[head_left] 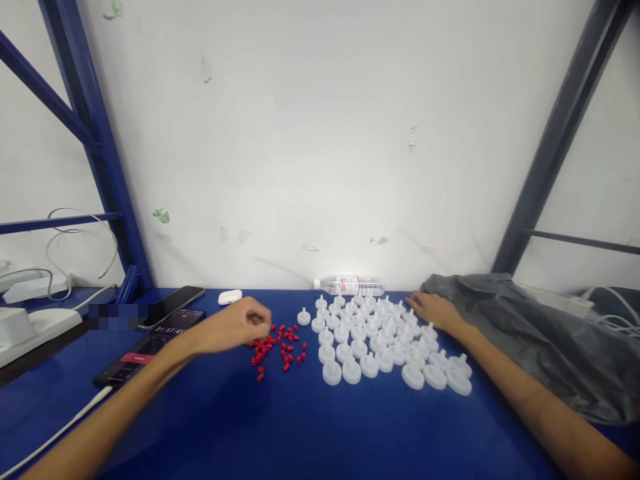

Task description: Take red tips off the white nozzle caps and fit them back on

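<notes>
Far left: white power strip [47, 327], then a phone [177, 303] and a second phone with a running timer [150, 343], white earbud case [230, 297] behind. Left hand [249, 321] over the back-left edge of the red pieces [269, 341]; fingers curled in, tips hidden, can't tell if they pinch anything. Red pieces loose on the blue desk [300, 433], mostly bunched, some strays toward the front and right. Next, one lone white piece [303, 317], upright, apart from the rest. Then the white spouted pieces [359, 348], a dense group, spouts mostly up. Clear bottle [350, 286] on its side behind, by the wall. Right hand [434, 310] at the group's back-right edge; can't tell whether its fingers are together or touch a piece. Dark grey cloth [545, 340] far right.

Progress, judged: colours sit apart, no red visible on any spout, so no pairing looks done; all visible pieces remain separate.
</notes>
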`<state>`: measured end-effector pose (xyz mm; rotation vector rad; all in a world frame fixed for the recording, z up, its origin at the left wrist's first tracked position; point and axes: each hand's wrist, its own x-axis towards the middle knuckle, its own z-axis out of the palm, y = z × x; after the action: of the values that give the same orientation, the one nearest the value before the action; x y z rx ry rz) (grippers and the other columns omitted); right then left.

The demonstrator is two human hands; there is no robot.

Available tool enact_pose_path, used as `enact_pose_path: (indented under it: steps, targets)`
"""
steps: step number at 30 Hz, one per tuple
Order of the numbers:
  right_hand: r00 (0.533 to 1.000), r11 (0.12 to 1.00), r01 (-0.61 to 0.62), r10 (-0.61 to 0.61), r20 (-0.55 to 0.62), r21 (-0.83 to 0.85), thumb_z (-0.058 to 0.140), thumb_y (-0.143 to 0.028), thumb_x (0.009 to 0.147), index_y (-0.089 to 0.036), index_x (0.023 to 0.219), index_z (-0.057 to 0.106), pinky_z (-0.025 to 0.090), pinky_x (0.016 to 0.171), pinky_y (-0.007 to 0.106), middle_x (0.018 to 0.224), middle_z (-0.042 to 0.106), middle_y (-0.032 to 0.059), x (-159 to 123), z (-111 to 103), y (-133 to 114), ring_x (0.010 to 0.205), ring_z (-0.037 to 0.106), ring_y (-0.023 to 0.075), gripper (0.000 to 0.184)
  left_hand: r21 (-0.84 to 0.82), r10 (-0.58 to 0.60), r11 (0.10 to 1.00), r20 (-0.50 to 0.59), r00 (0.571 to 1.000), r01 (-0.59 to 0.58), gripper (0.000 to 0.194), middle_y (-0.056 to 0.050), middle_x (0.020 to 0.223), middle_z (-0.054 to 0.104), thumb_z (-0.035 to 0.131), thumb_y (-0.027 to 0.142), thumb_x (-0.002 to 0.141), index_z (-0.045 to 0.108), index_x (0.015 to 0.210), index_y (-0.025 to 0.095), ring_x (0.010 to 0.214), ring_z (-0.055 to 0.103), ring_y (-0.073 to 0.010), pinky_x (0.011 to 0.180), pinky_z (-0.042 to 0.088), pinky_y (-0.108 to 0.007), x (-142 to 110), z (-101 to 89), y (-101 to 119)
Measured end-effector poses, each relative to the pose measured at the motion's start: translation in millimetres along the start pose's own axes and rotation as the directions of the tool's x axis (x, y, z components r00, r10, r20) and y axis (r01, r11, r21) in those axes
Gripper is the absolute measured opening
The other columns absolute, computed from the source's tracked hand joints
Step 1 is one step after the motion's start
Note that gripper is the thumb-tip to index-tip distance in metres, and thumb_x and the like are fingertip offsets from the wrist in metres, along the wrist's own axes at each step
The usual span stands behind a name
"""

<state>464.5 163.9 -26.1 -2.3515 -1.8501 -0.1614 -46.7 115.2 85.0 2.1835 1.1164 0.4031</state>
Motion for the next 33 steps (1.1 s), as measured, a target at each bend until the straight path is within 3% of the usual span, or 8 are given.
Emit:
enact_pose_path:
  steps: [2,5,7,10,17,25,29,33]
  targets:
    - [1.000,1.000,0.000,0.000,0.001,0.002,0.040,-0.047,0.105,-0.022,0.110,0.067,0.046,0.081,0.038,0.105,0.075,0.0127,0,0,0,0.099,0.071,0.0316,0.037,-0.008,0.062,0.998,-0.111,0.992,-0.063,0.019,0.007,0.055,0.037,0.056,0.032,0.078,0.055,0.063,0.020,0.054,0.033,-0.0108,0.053,0.025,-0.027,4,27.2,9]
    - [1.000,1.000,-0.001,0.001,0.006,-0.002,0.039,-0.048,0.105,-0.022,0.110,0.067,0.047,0.080,0.038,0.105,0.076,0.0125,0,0,0,0.099,0.071,0.0321,0.038,-0.005,0.137,0.990,-0.234,0.962,-0.142,0.018,0.003,0.062,0.053,0.057,0.036,0.084,0.064,0.076,0.022,0.054,0.043,-0.0135,0.054,0.034,-0.030,7,70.6,18]
    - [1.000,1.000,-0.003,0.003,0.008,-0.008,0.039,-0.047,0.105,-0.022,0.111,0.067,0.046,0.081,0.038,0.106,0.076,0.0124,0,-1,0,0.101,0.071,0.0324,0.037,0.059,0.336,0.940,-0.329,0.882,-0.336,0.013,-0.002,0.071,0.064,0.061,0.034,0.086,0.070,0.083,0.025,0.055,0.052,-0.0159,0.056,0.041,-0.034,6,93.0,21]
    - [1.000,1.000,-0.003,0.003,0.006,-0.013,0.039,-0.047,0.105,-0.022,0.109,0.067,0.046,0.081,0.037,0.107,0.076,0.0128,0,-1,0,0.102,0.072,0.0325,0.038,0.086,0.429,0.901,-0.320,0.845,-0.425,0.016,-0.006,0.088,0.070,0.059,0.033,0.091,0.074,0.094,0.029,0.053,0.056,-0.0150,0.057,0.048,-0.037,5,110.7,23]
    - [1.000,1.000,0.000,0.000,-0.002,-0.011,0.038,-0.048,0.105,-0.022,0.112,0.068,0.047,0.081,0.037,0.106,0.076,0.0130,-2,-3,-1,0.101,0.072,0.0320,0.039,0.101,0.346,0.938,-0.234,0.909,-0.331,0.023,-0.007,0.098,0.070,0.054,0.040,0.095,0.075,0.096,0.030,0.054,0.060,-0.0157,0.058,0.053,-0.039,9,114.3,22]
    - [1.000,1.000,0.004,-0.004,-0.001,-0.004,0.039,-0.048,0.106,-0.022,0.112,0.068,0.047,0.082,0.036,0.105,0.076,0.0129,-2,-4,-2,0.100,0.072,0.0307,0.039,0.086,0.321,0.947,-0.186,0.928,-0.310,0.019,-0.006,0.092,0.070,0.054,0.037,0.094,0.071,0.094,0.029,0.064,0.065,-0.0199,0.067,0.054,-0.039,13,119.2,20]
    - [1.000,1.000,0.004,-0.004,-0.002,-0.003,0.038,-0.047,0.106,-0.021,0.112,0.068,0.048,0.082,0.037,0.105,0.076,0.0117,-3,-4,-2,0.100,0.071,0.0296,0.040,-0.042,0.272,0.958,-0.188,0.944,-0.285,0.016,-0.003,0.076,0.069,0.058,0.038,0.090,0.068,0.084,0.027,0.058,0.062,-0.0193,0.057,0.049,-0.036,13,117.7,22]
    - [1.000,1.000,-0.002,0.002,-0.001,-0.012,0.042,-0.050,0.106,-0.018,0.115,0.067,0.050,0.086,0.041,0.104,0.074,0.0104,-2,-4,-2,0.096,0.070,0.0249,0.042,-0.278,0.151,0.947,-0.064,0.986,-0.163,0.014,0.003,0.057,0.061,0.060,0.038,0.087,0.064,0.079,0.027,0.046,0.060,-0.0179,0.046,0.038,-0.031,16,120.3,16]
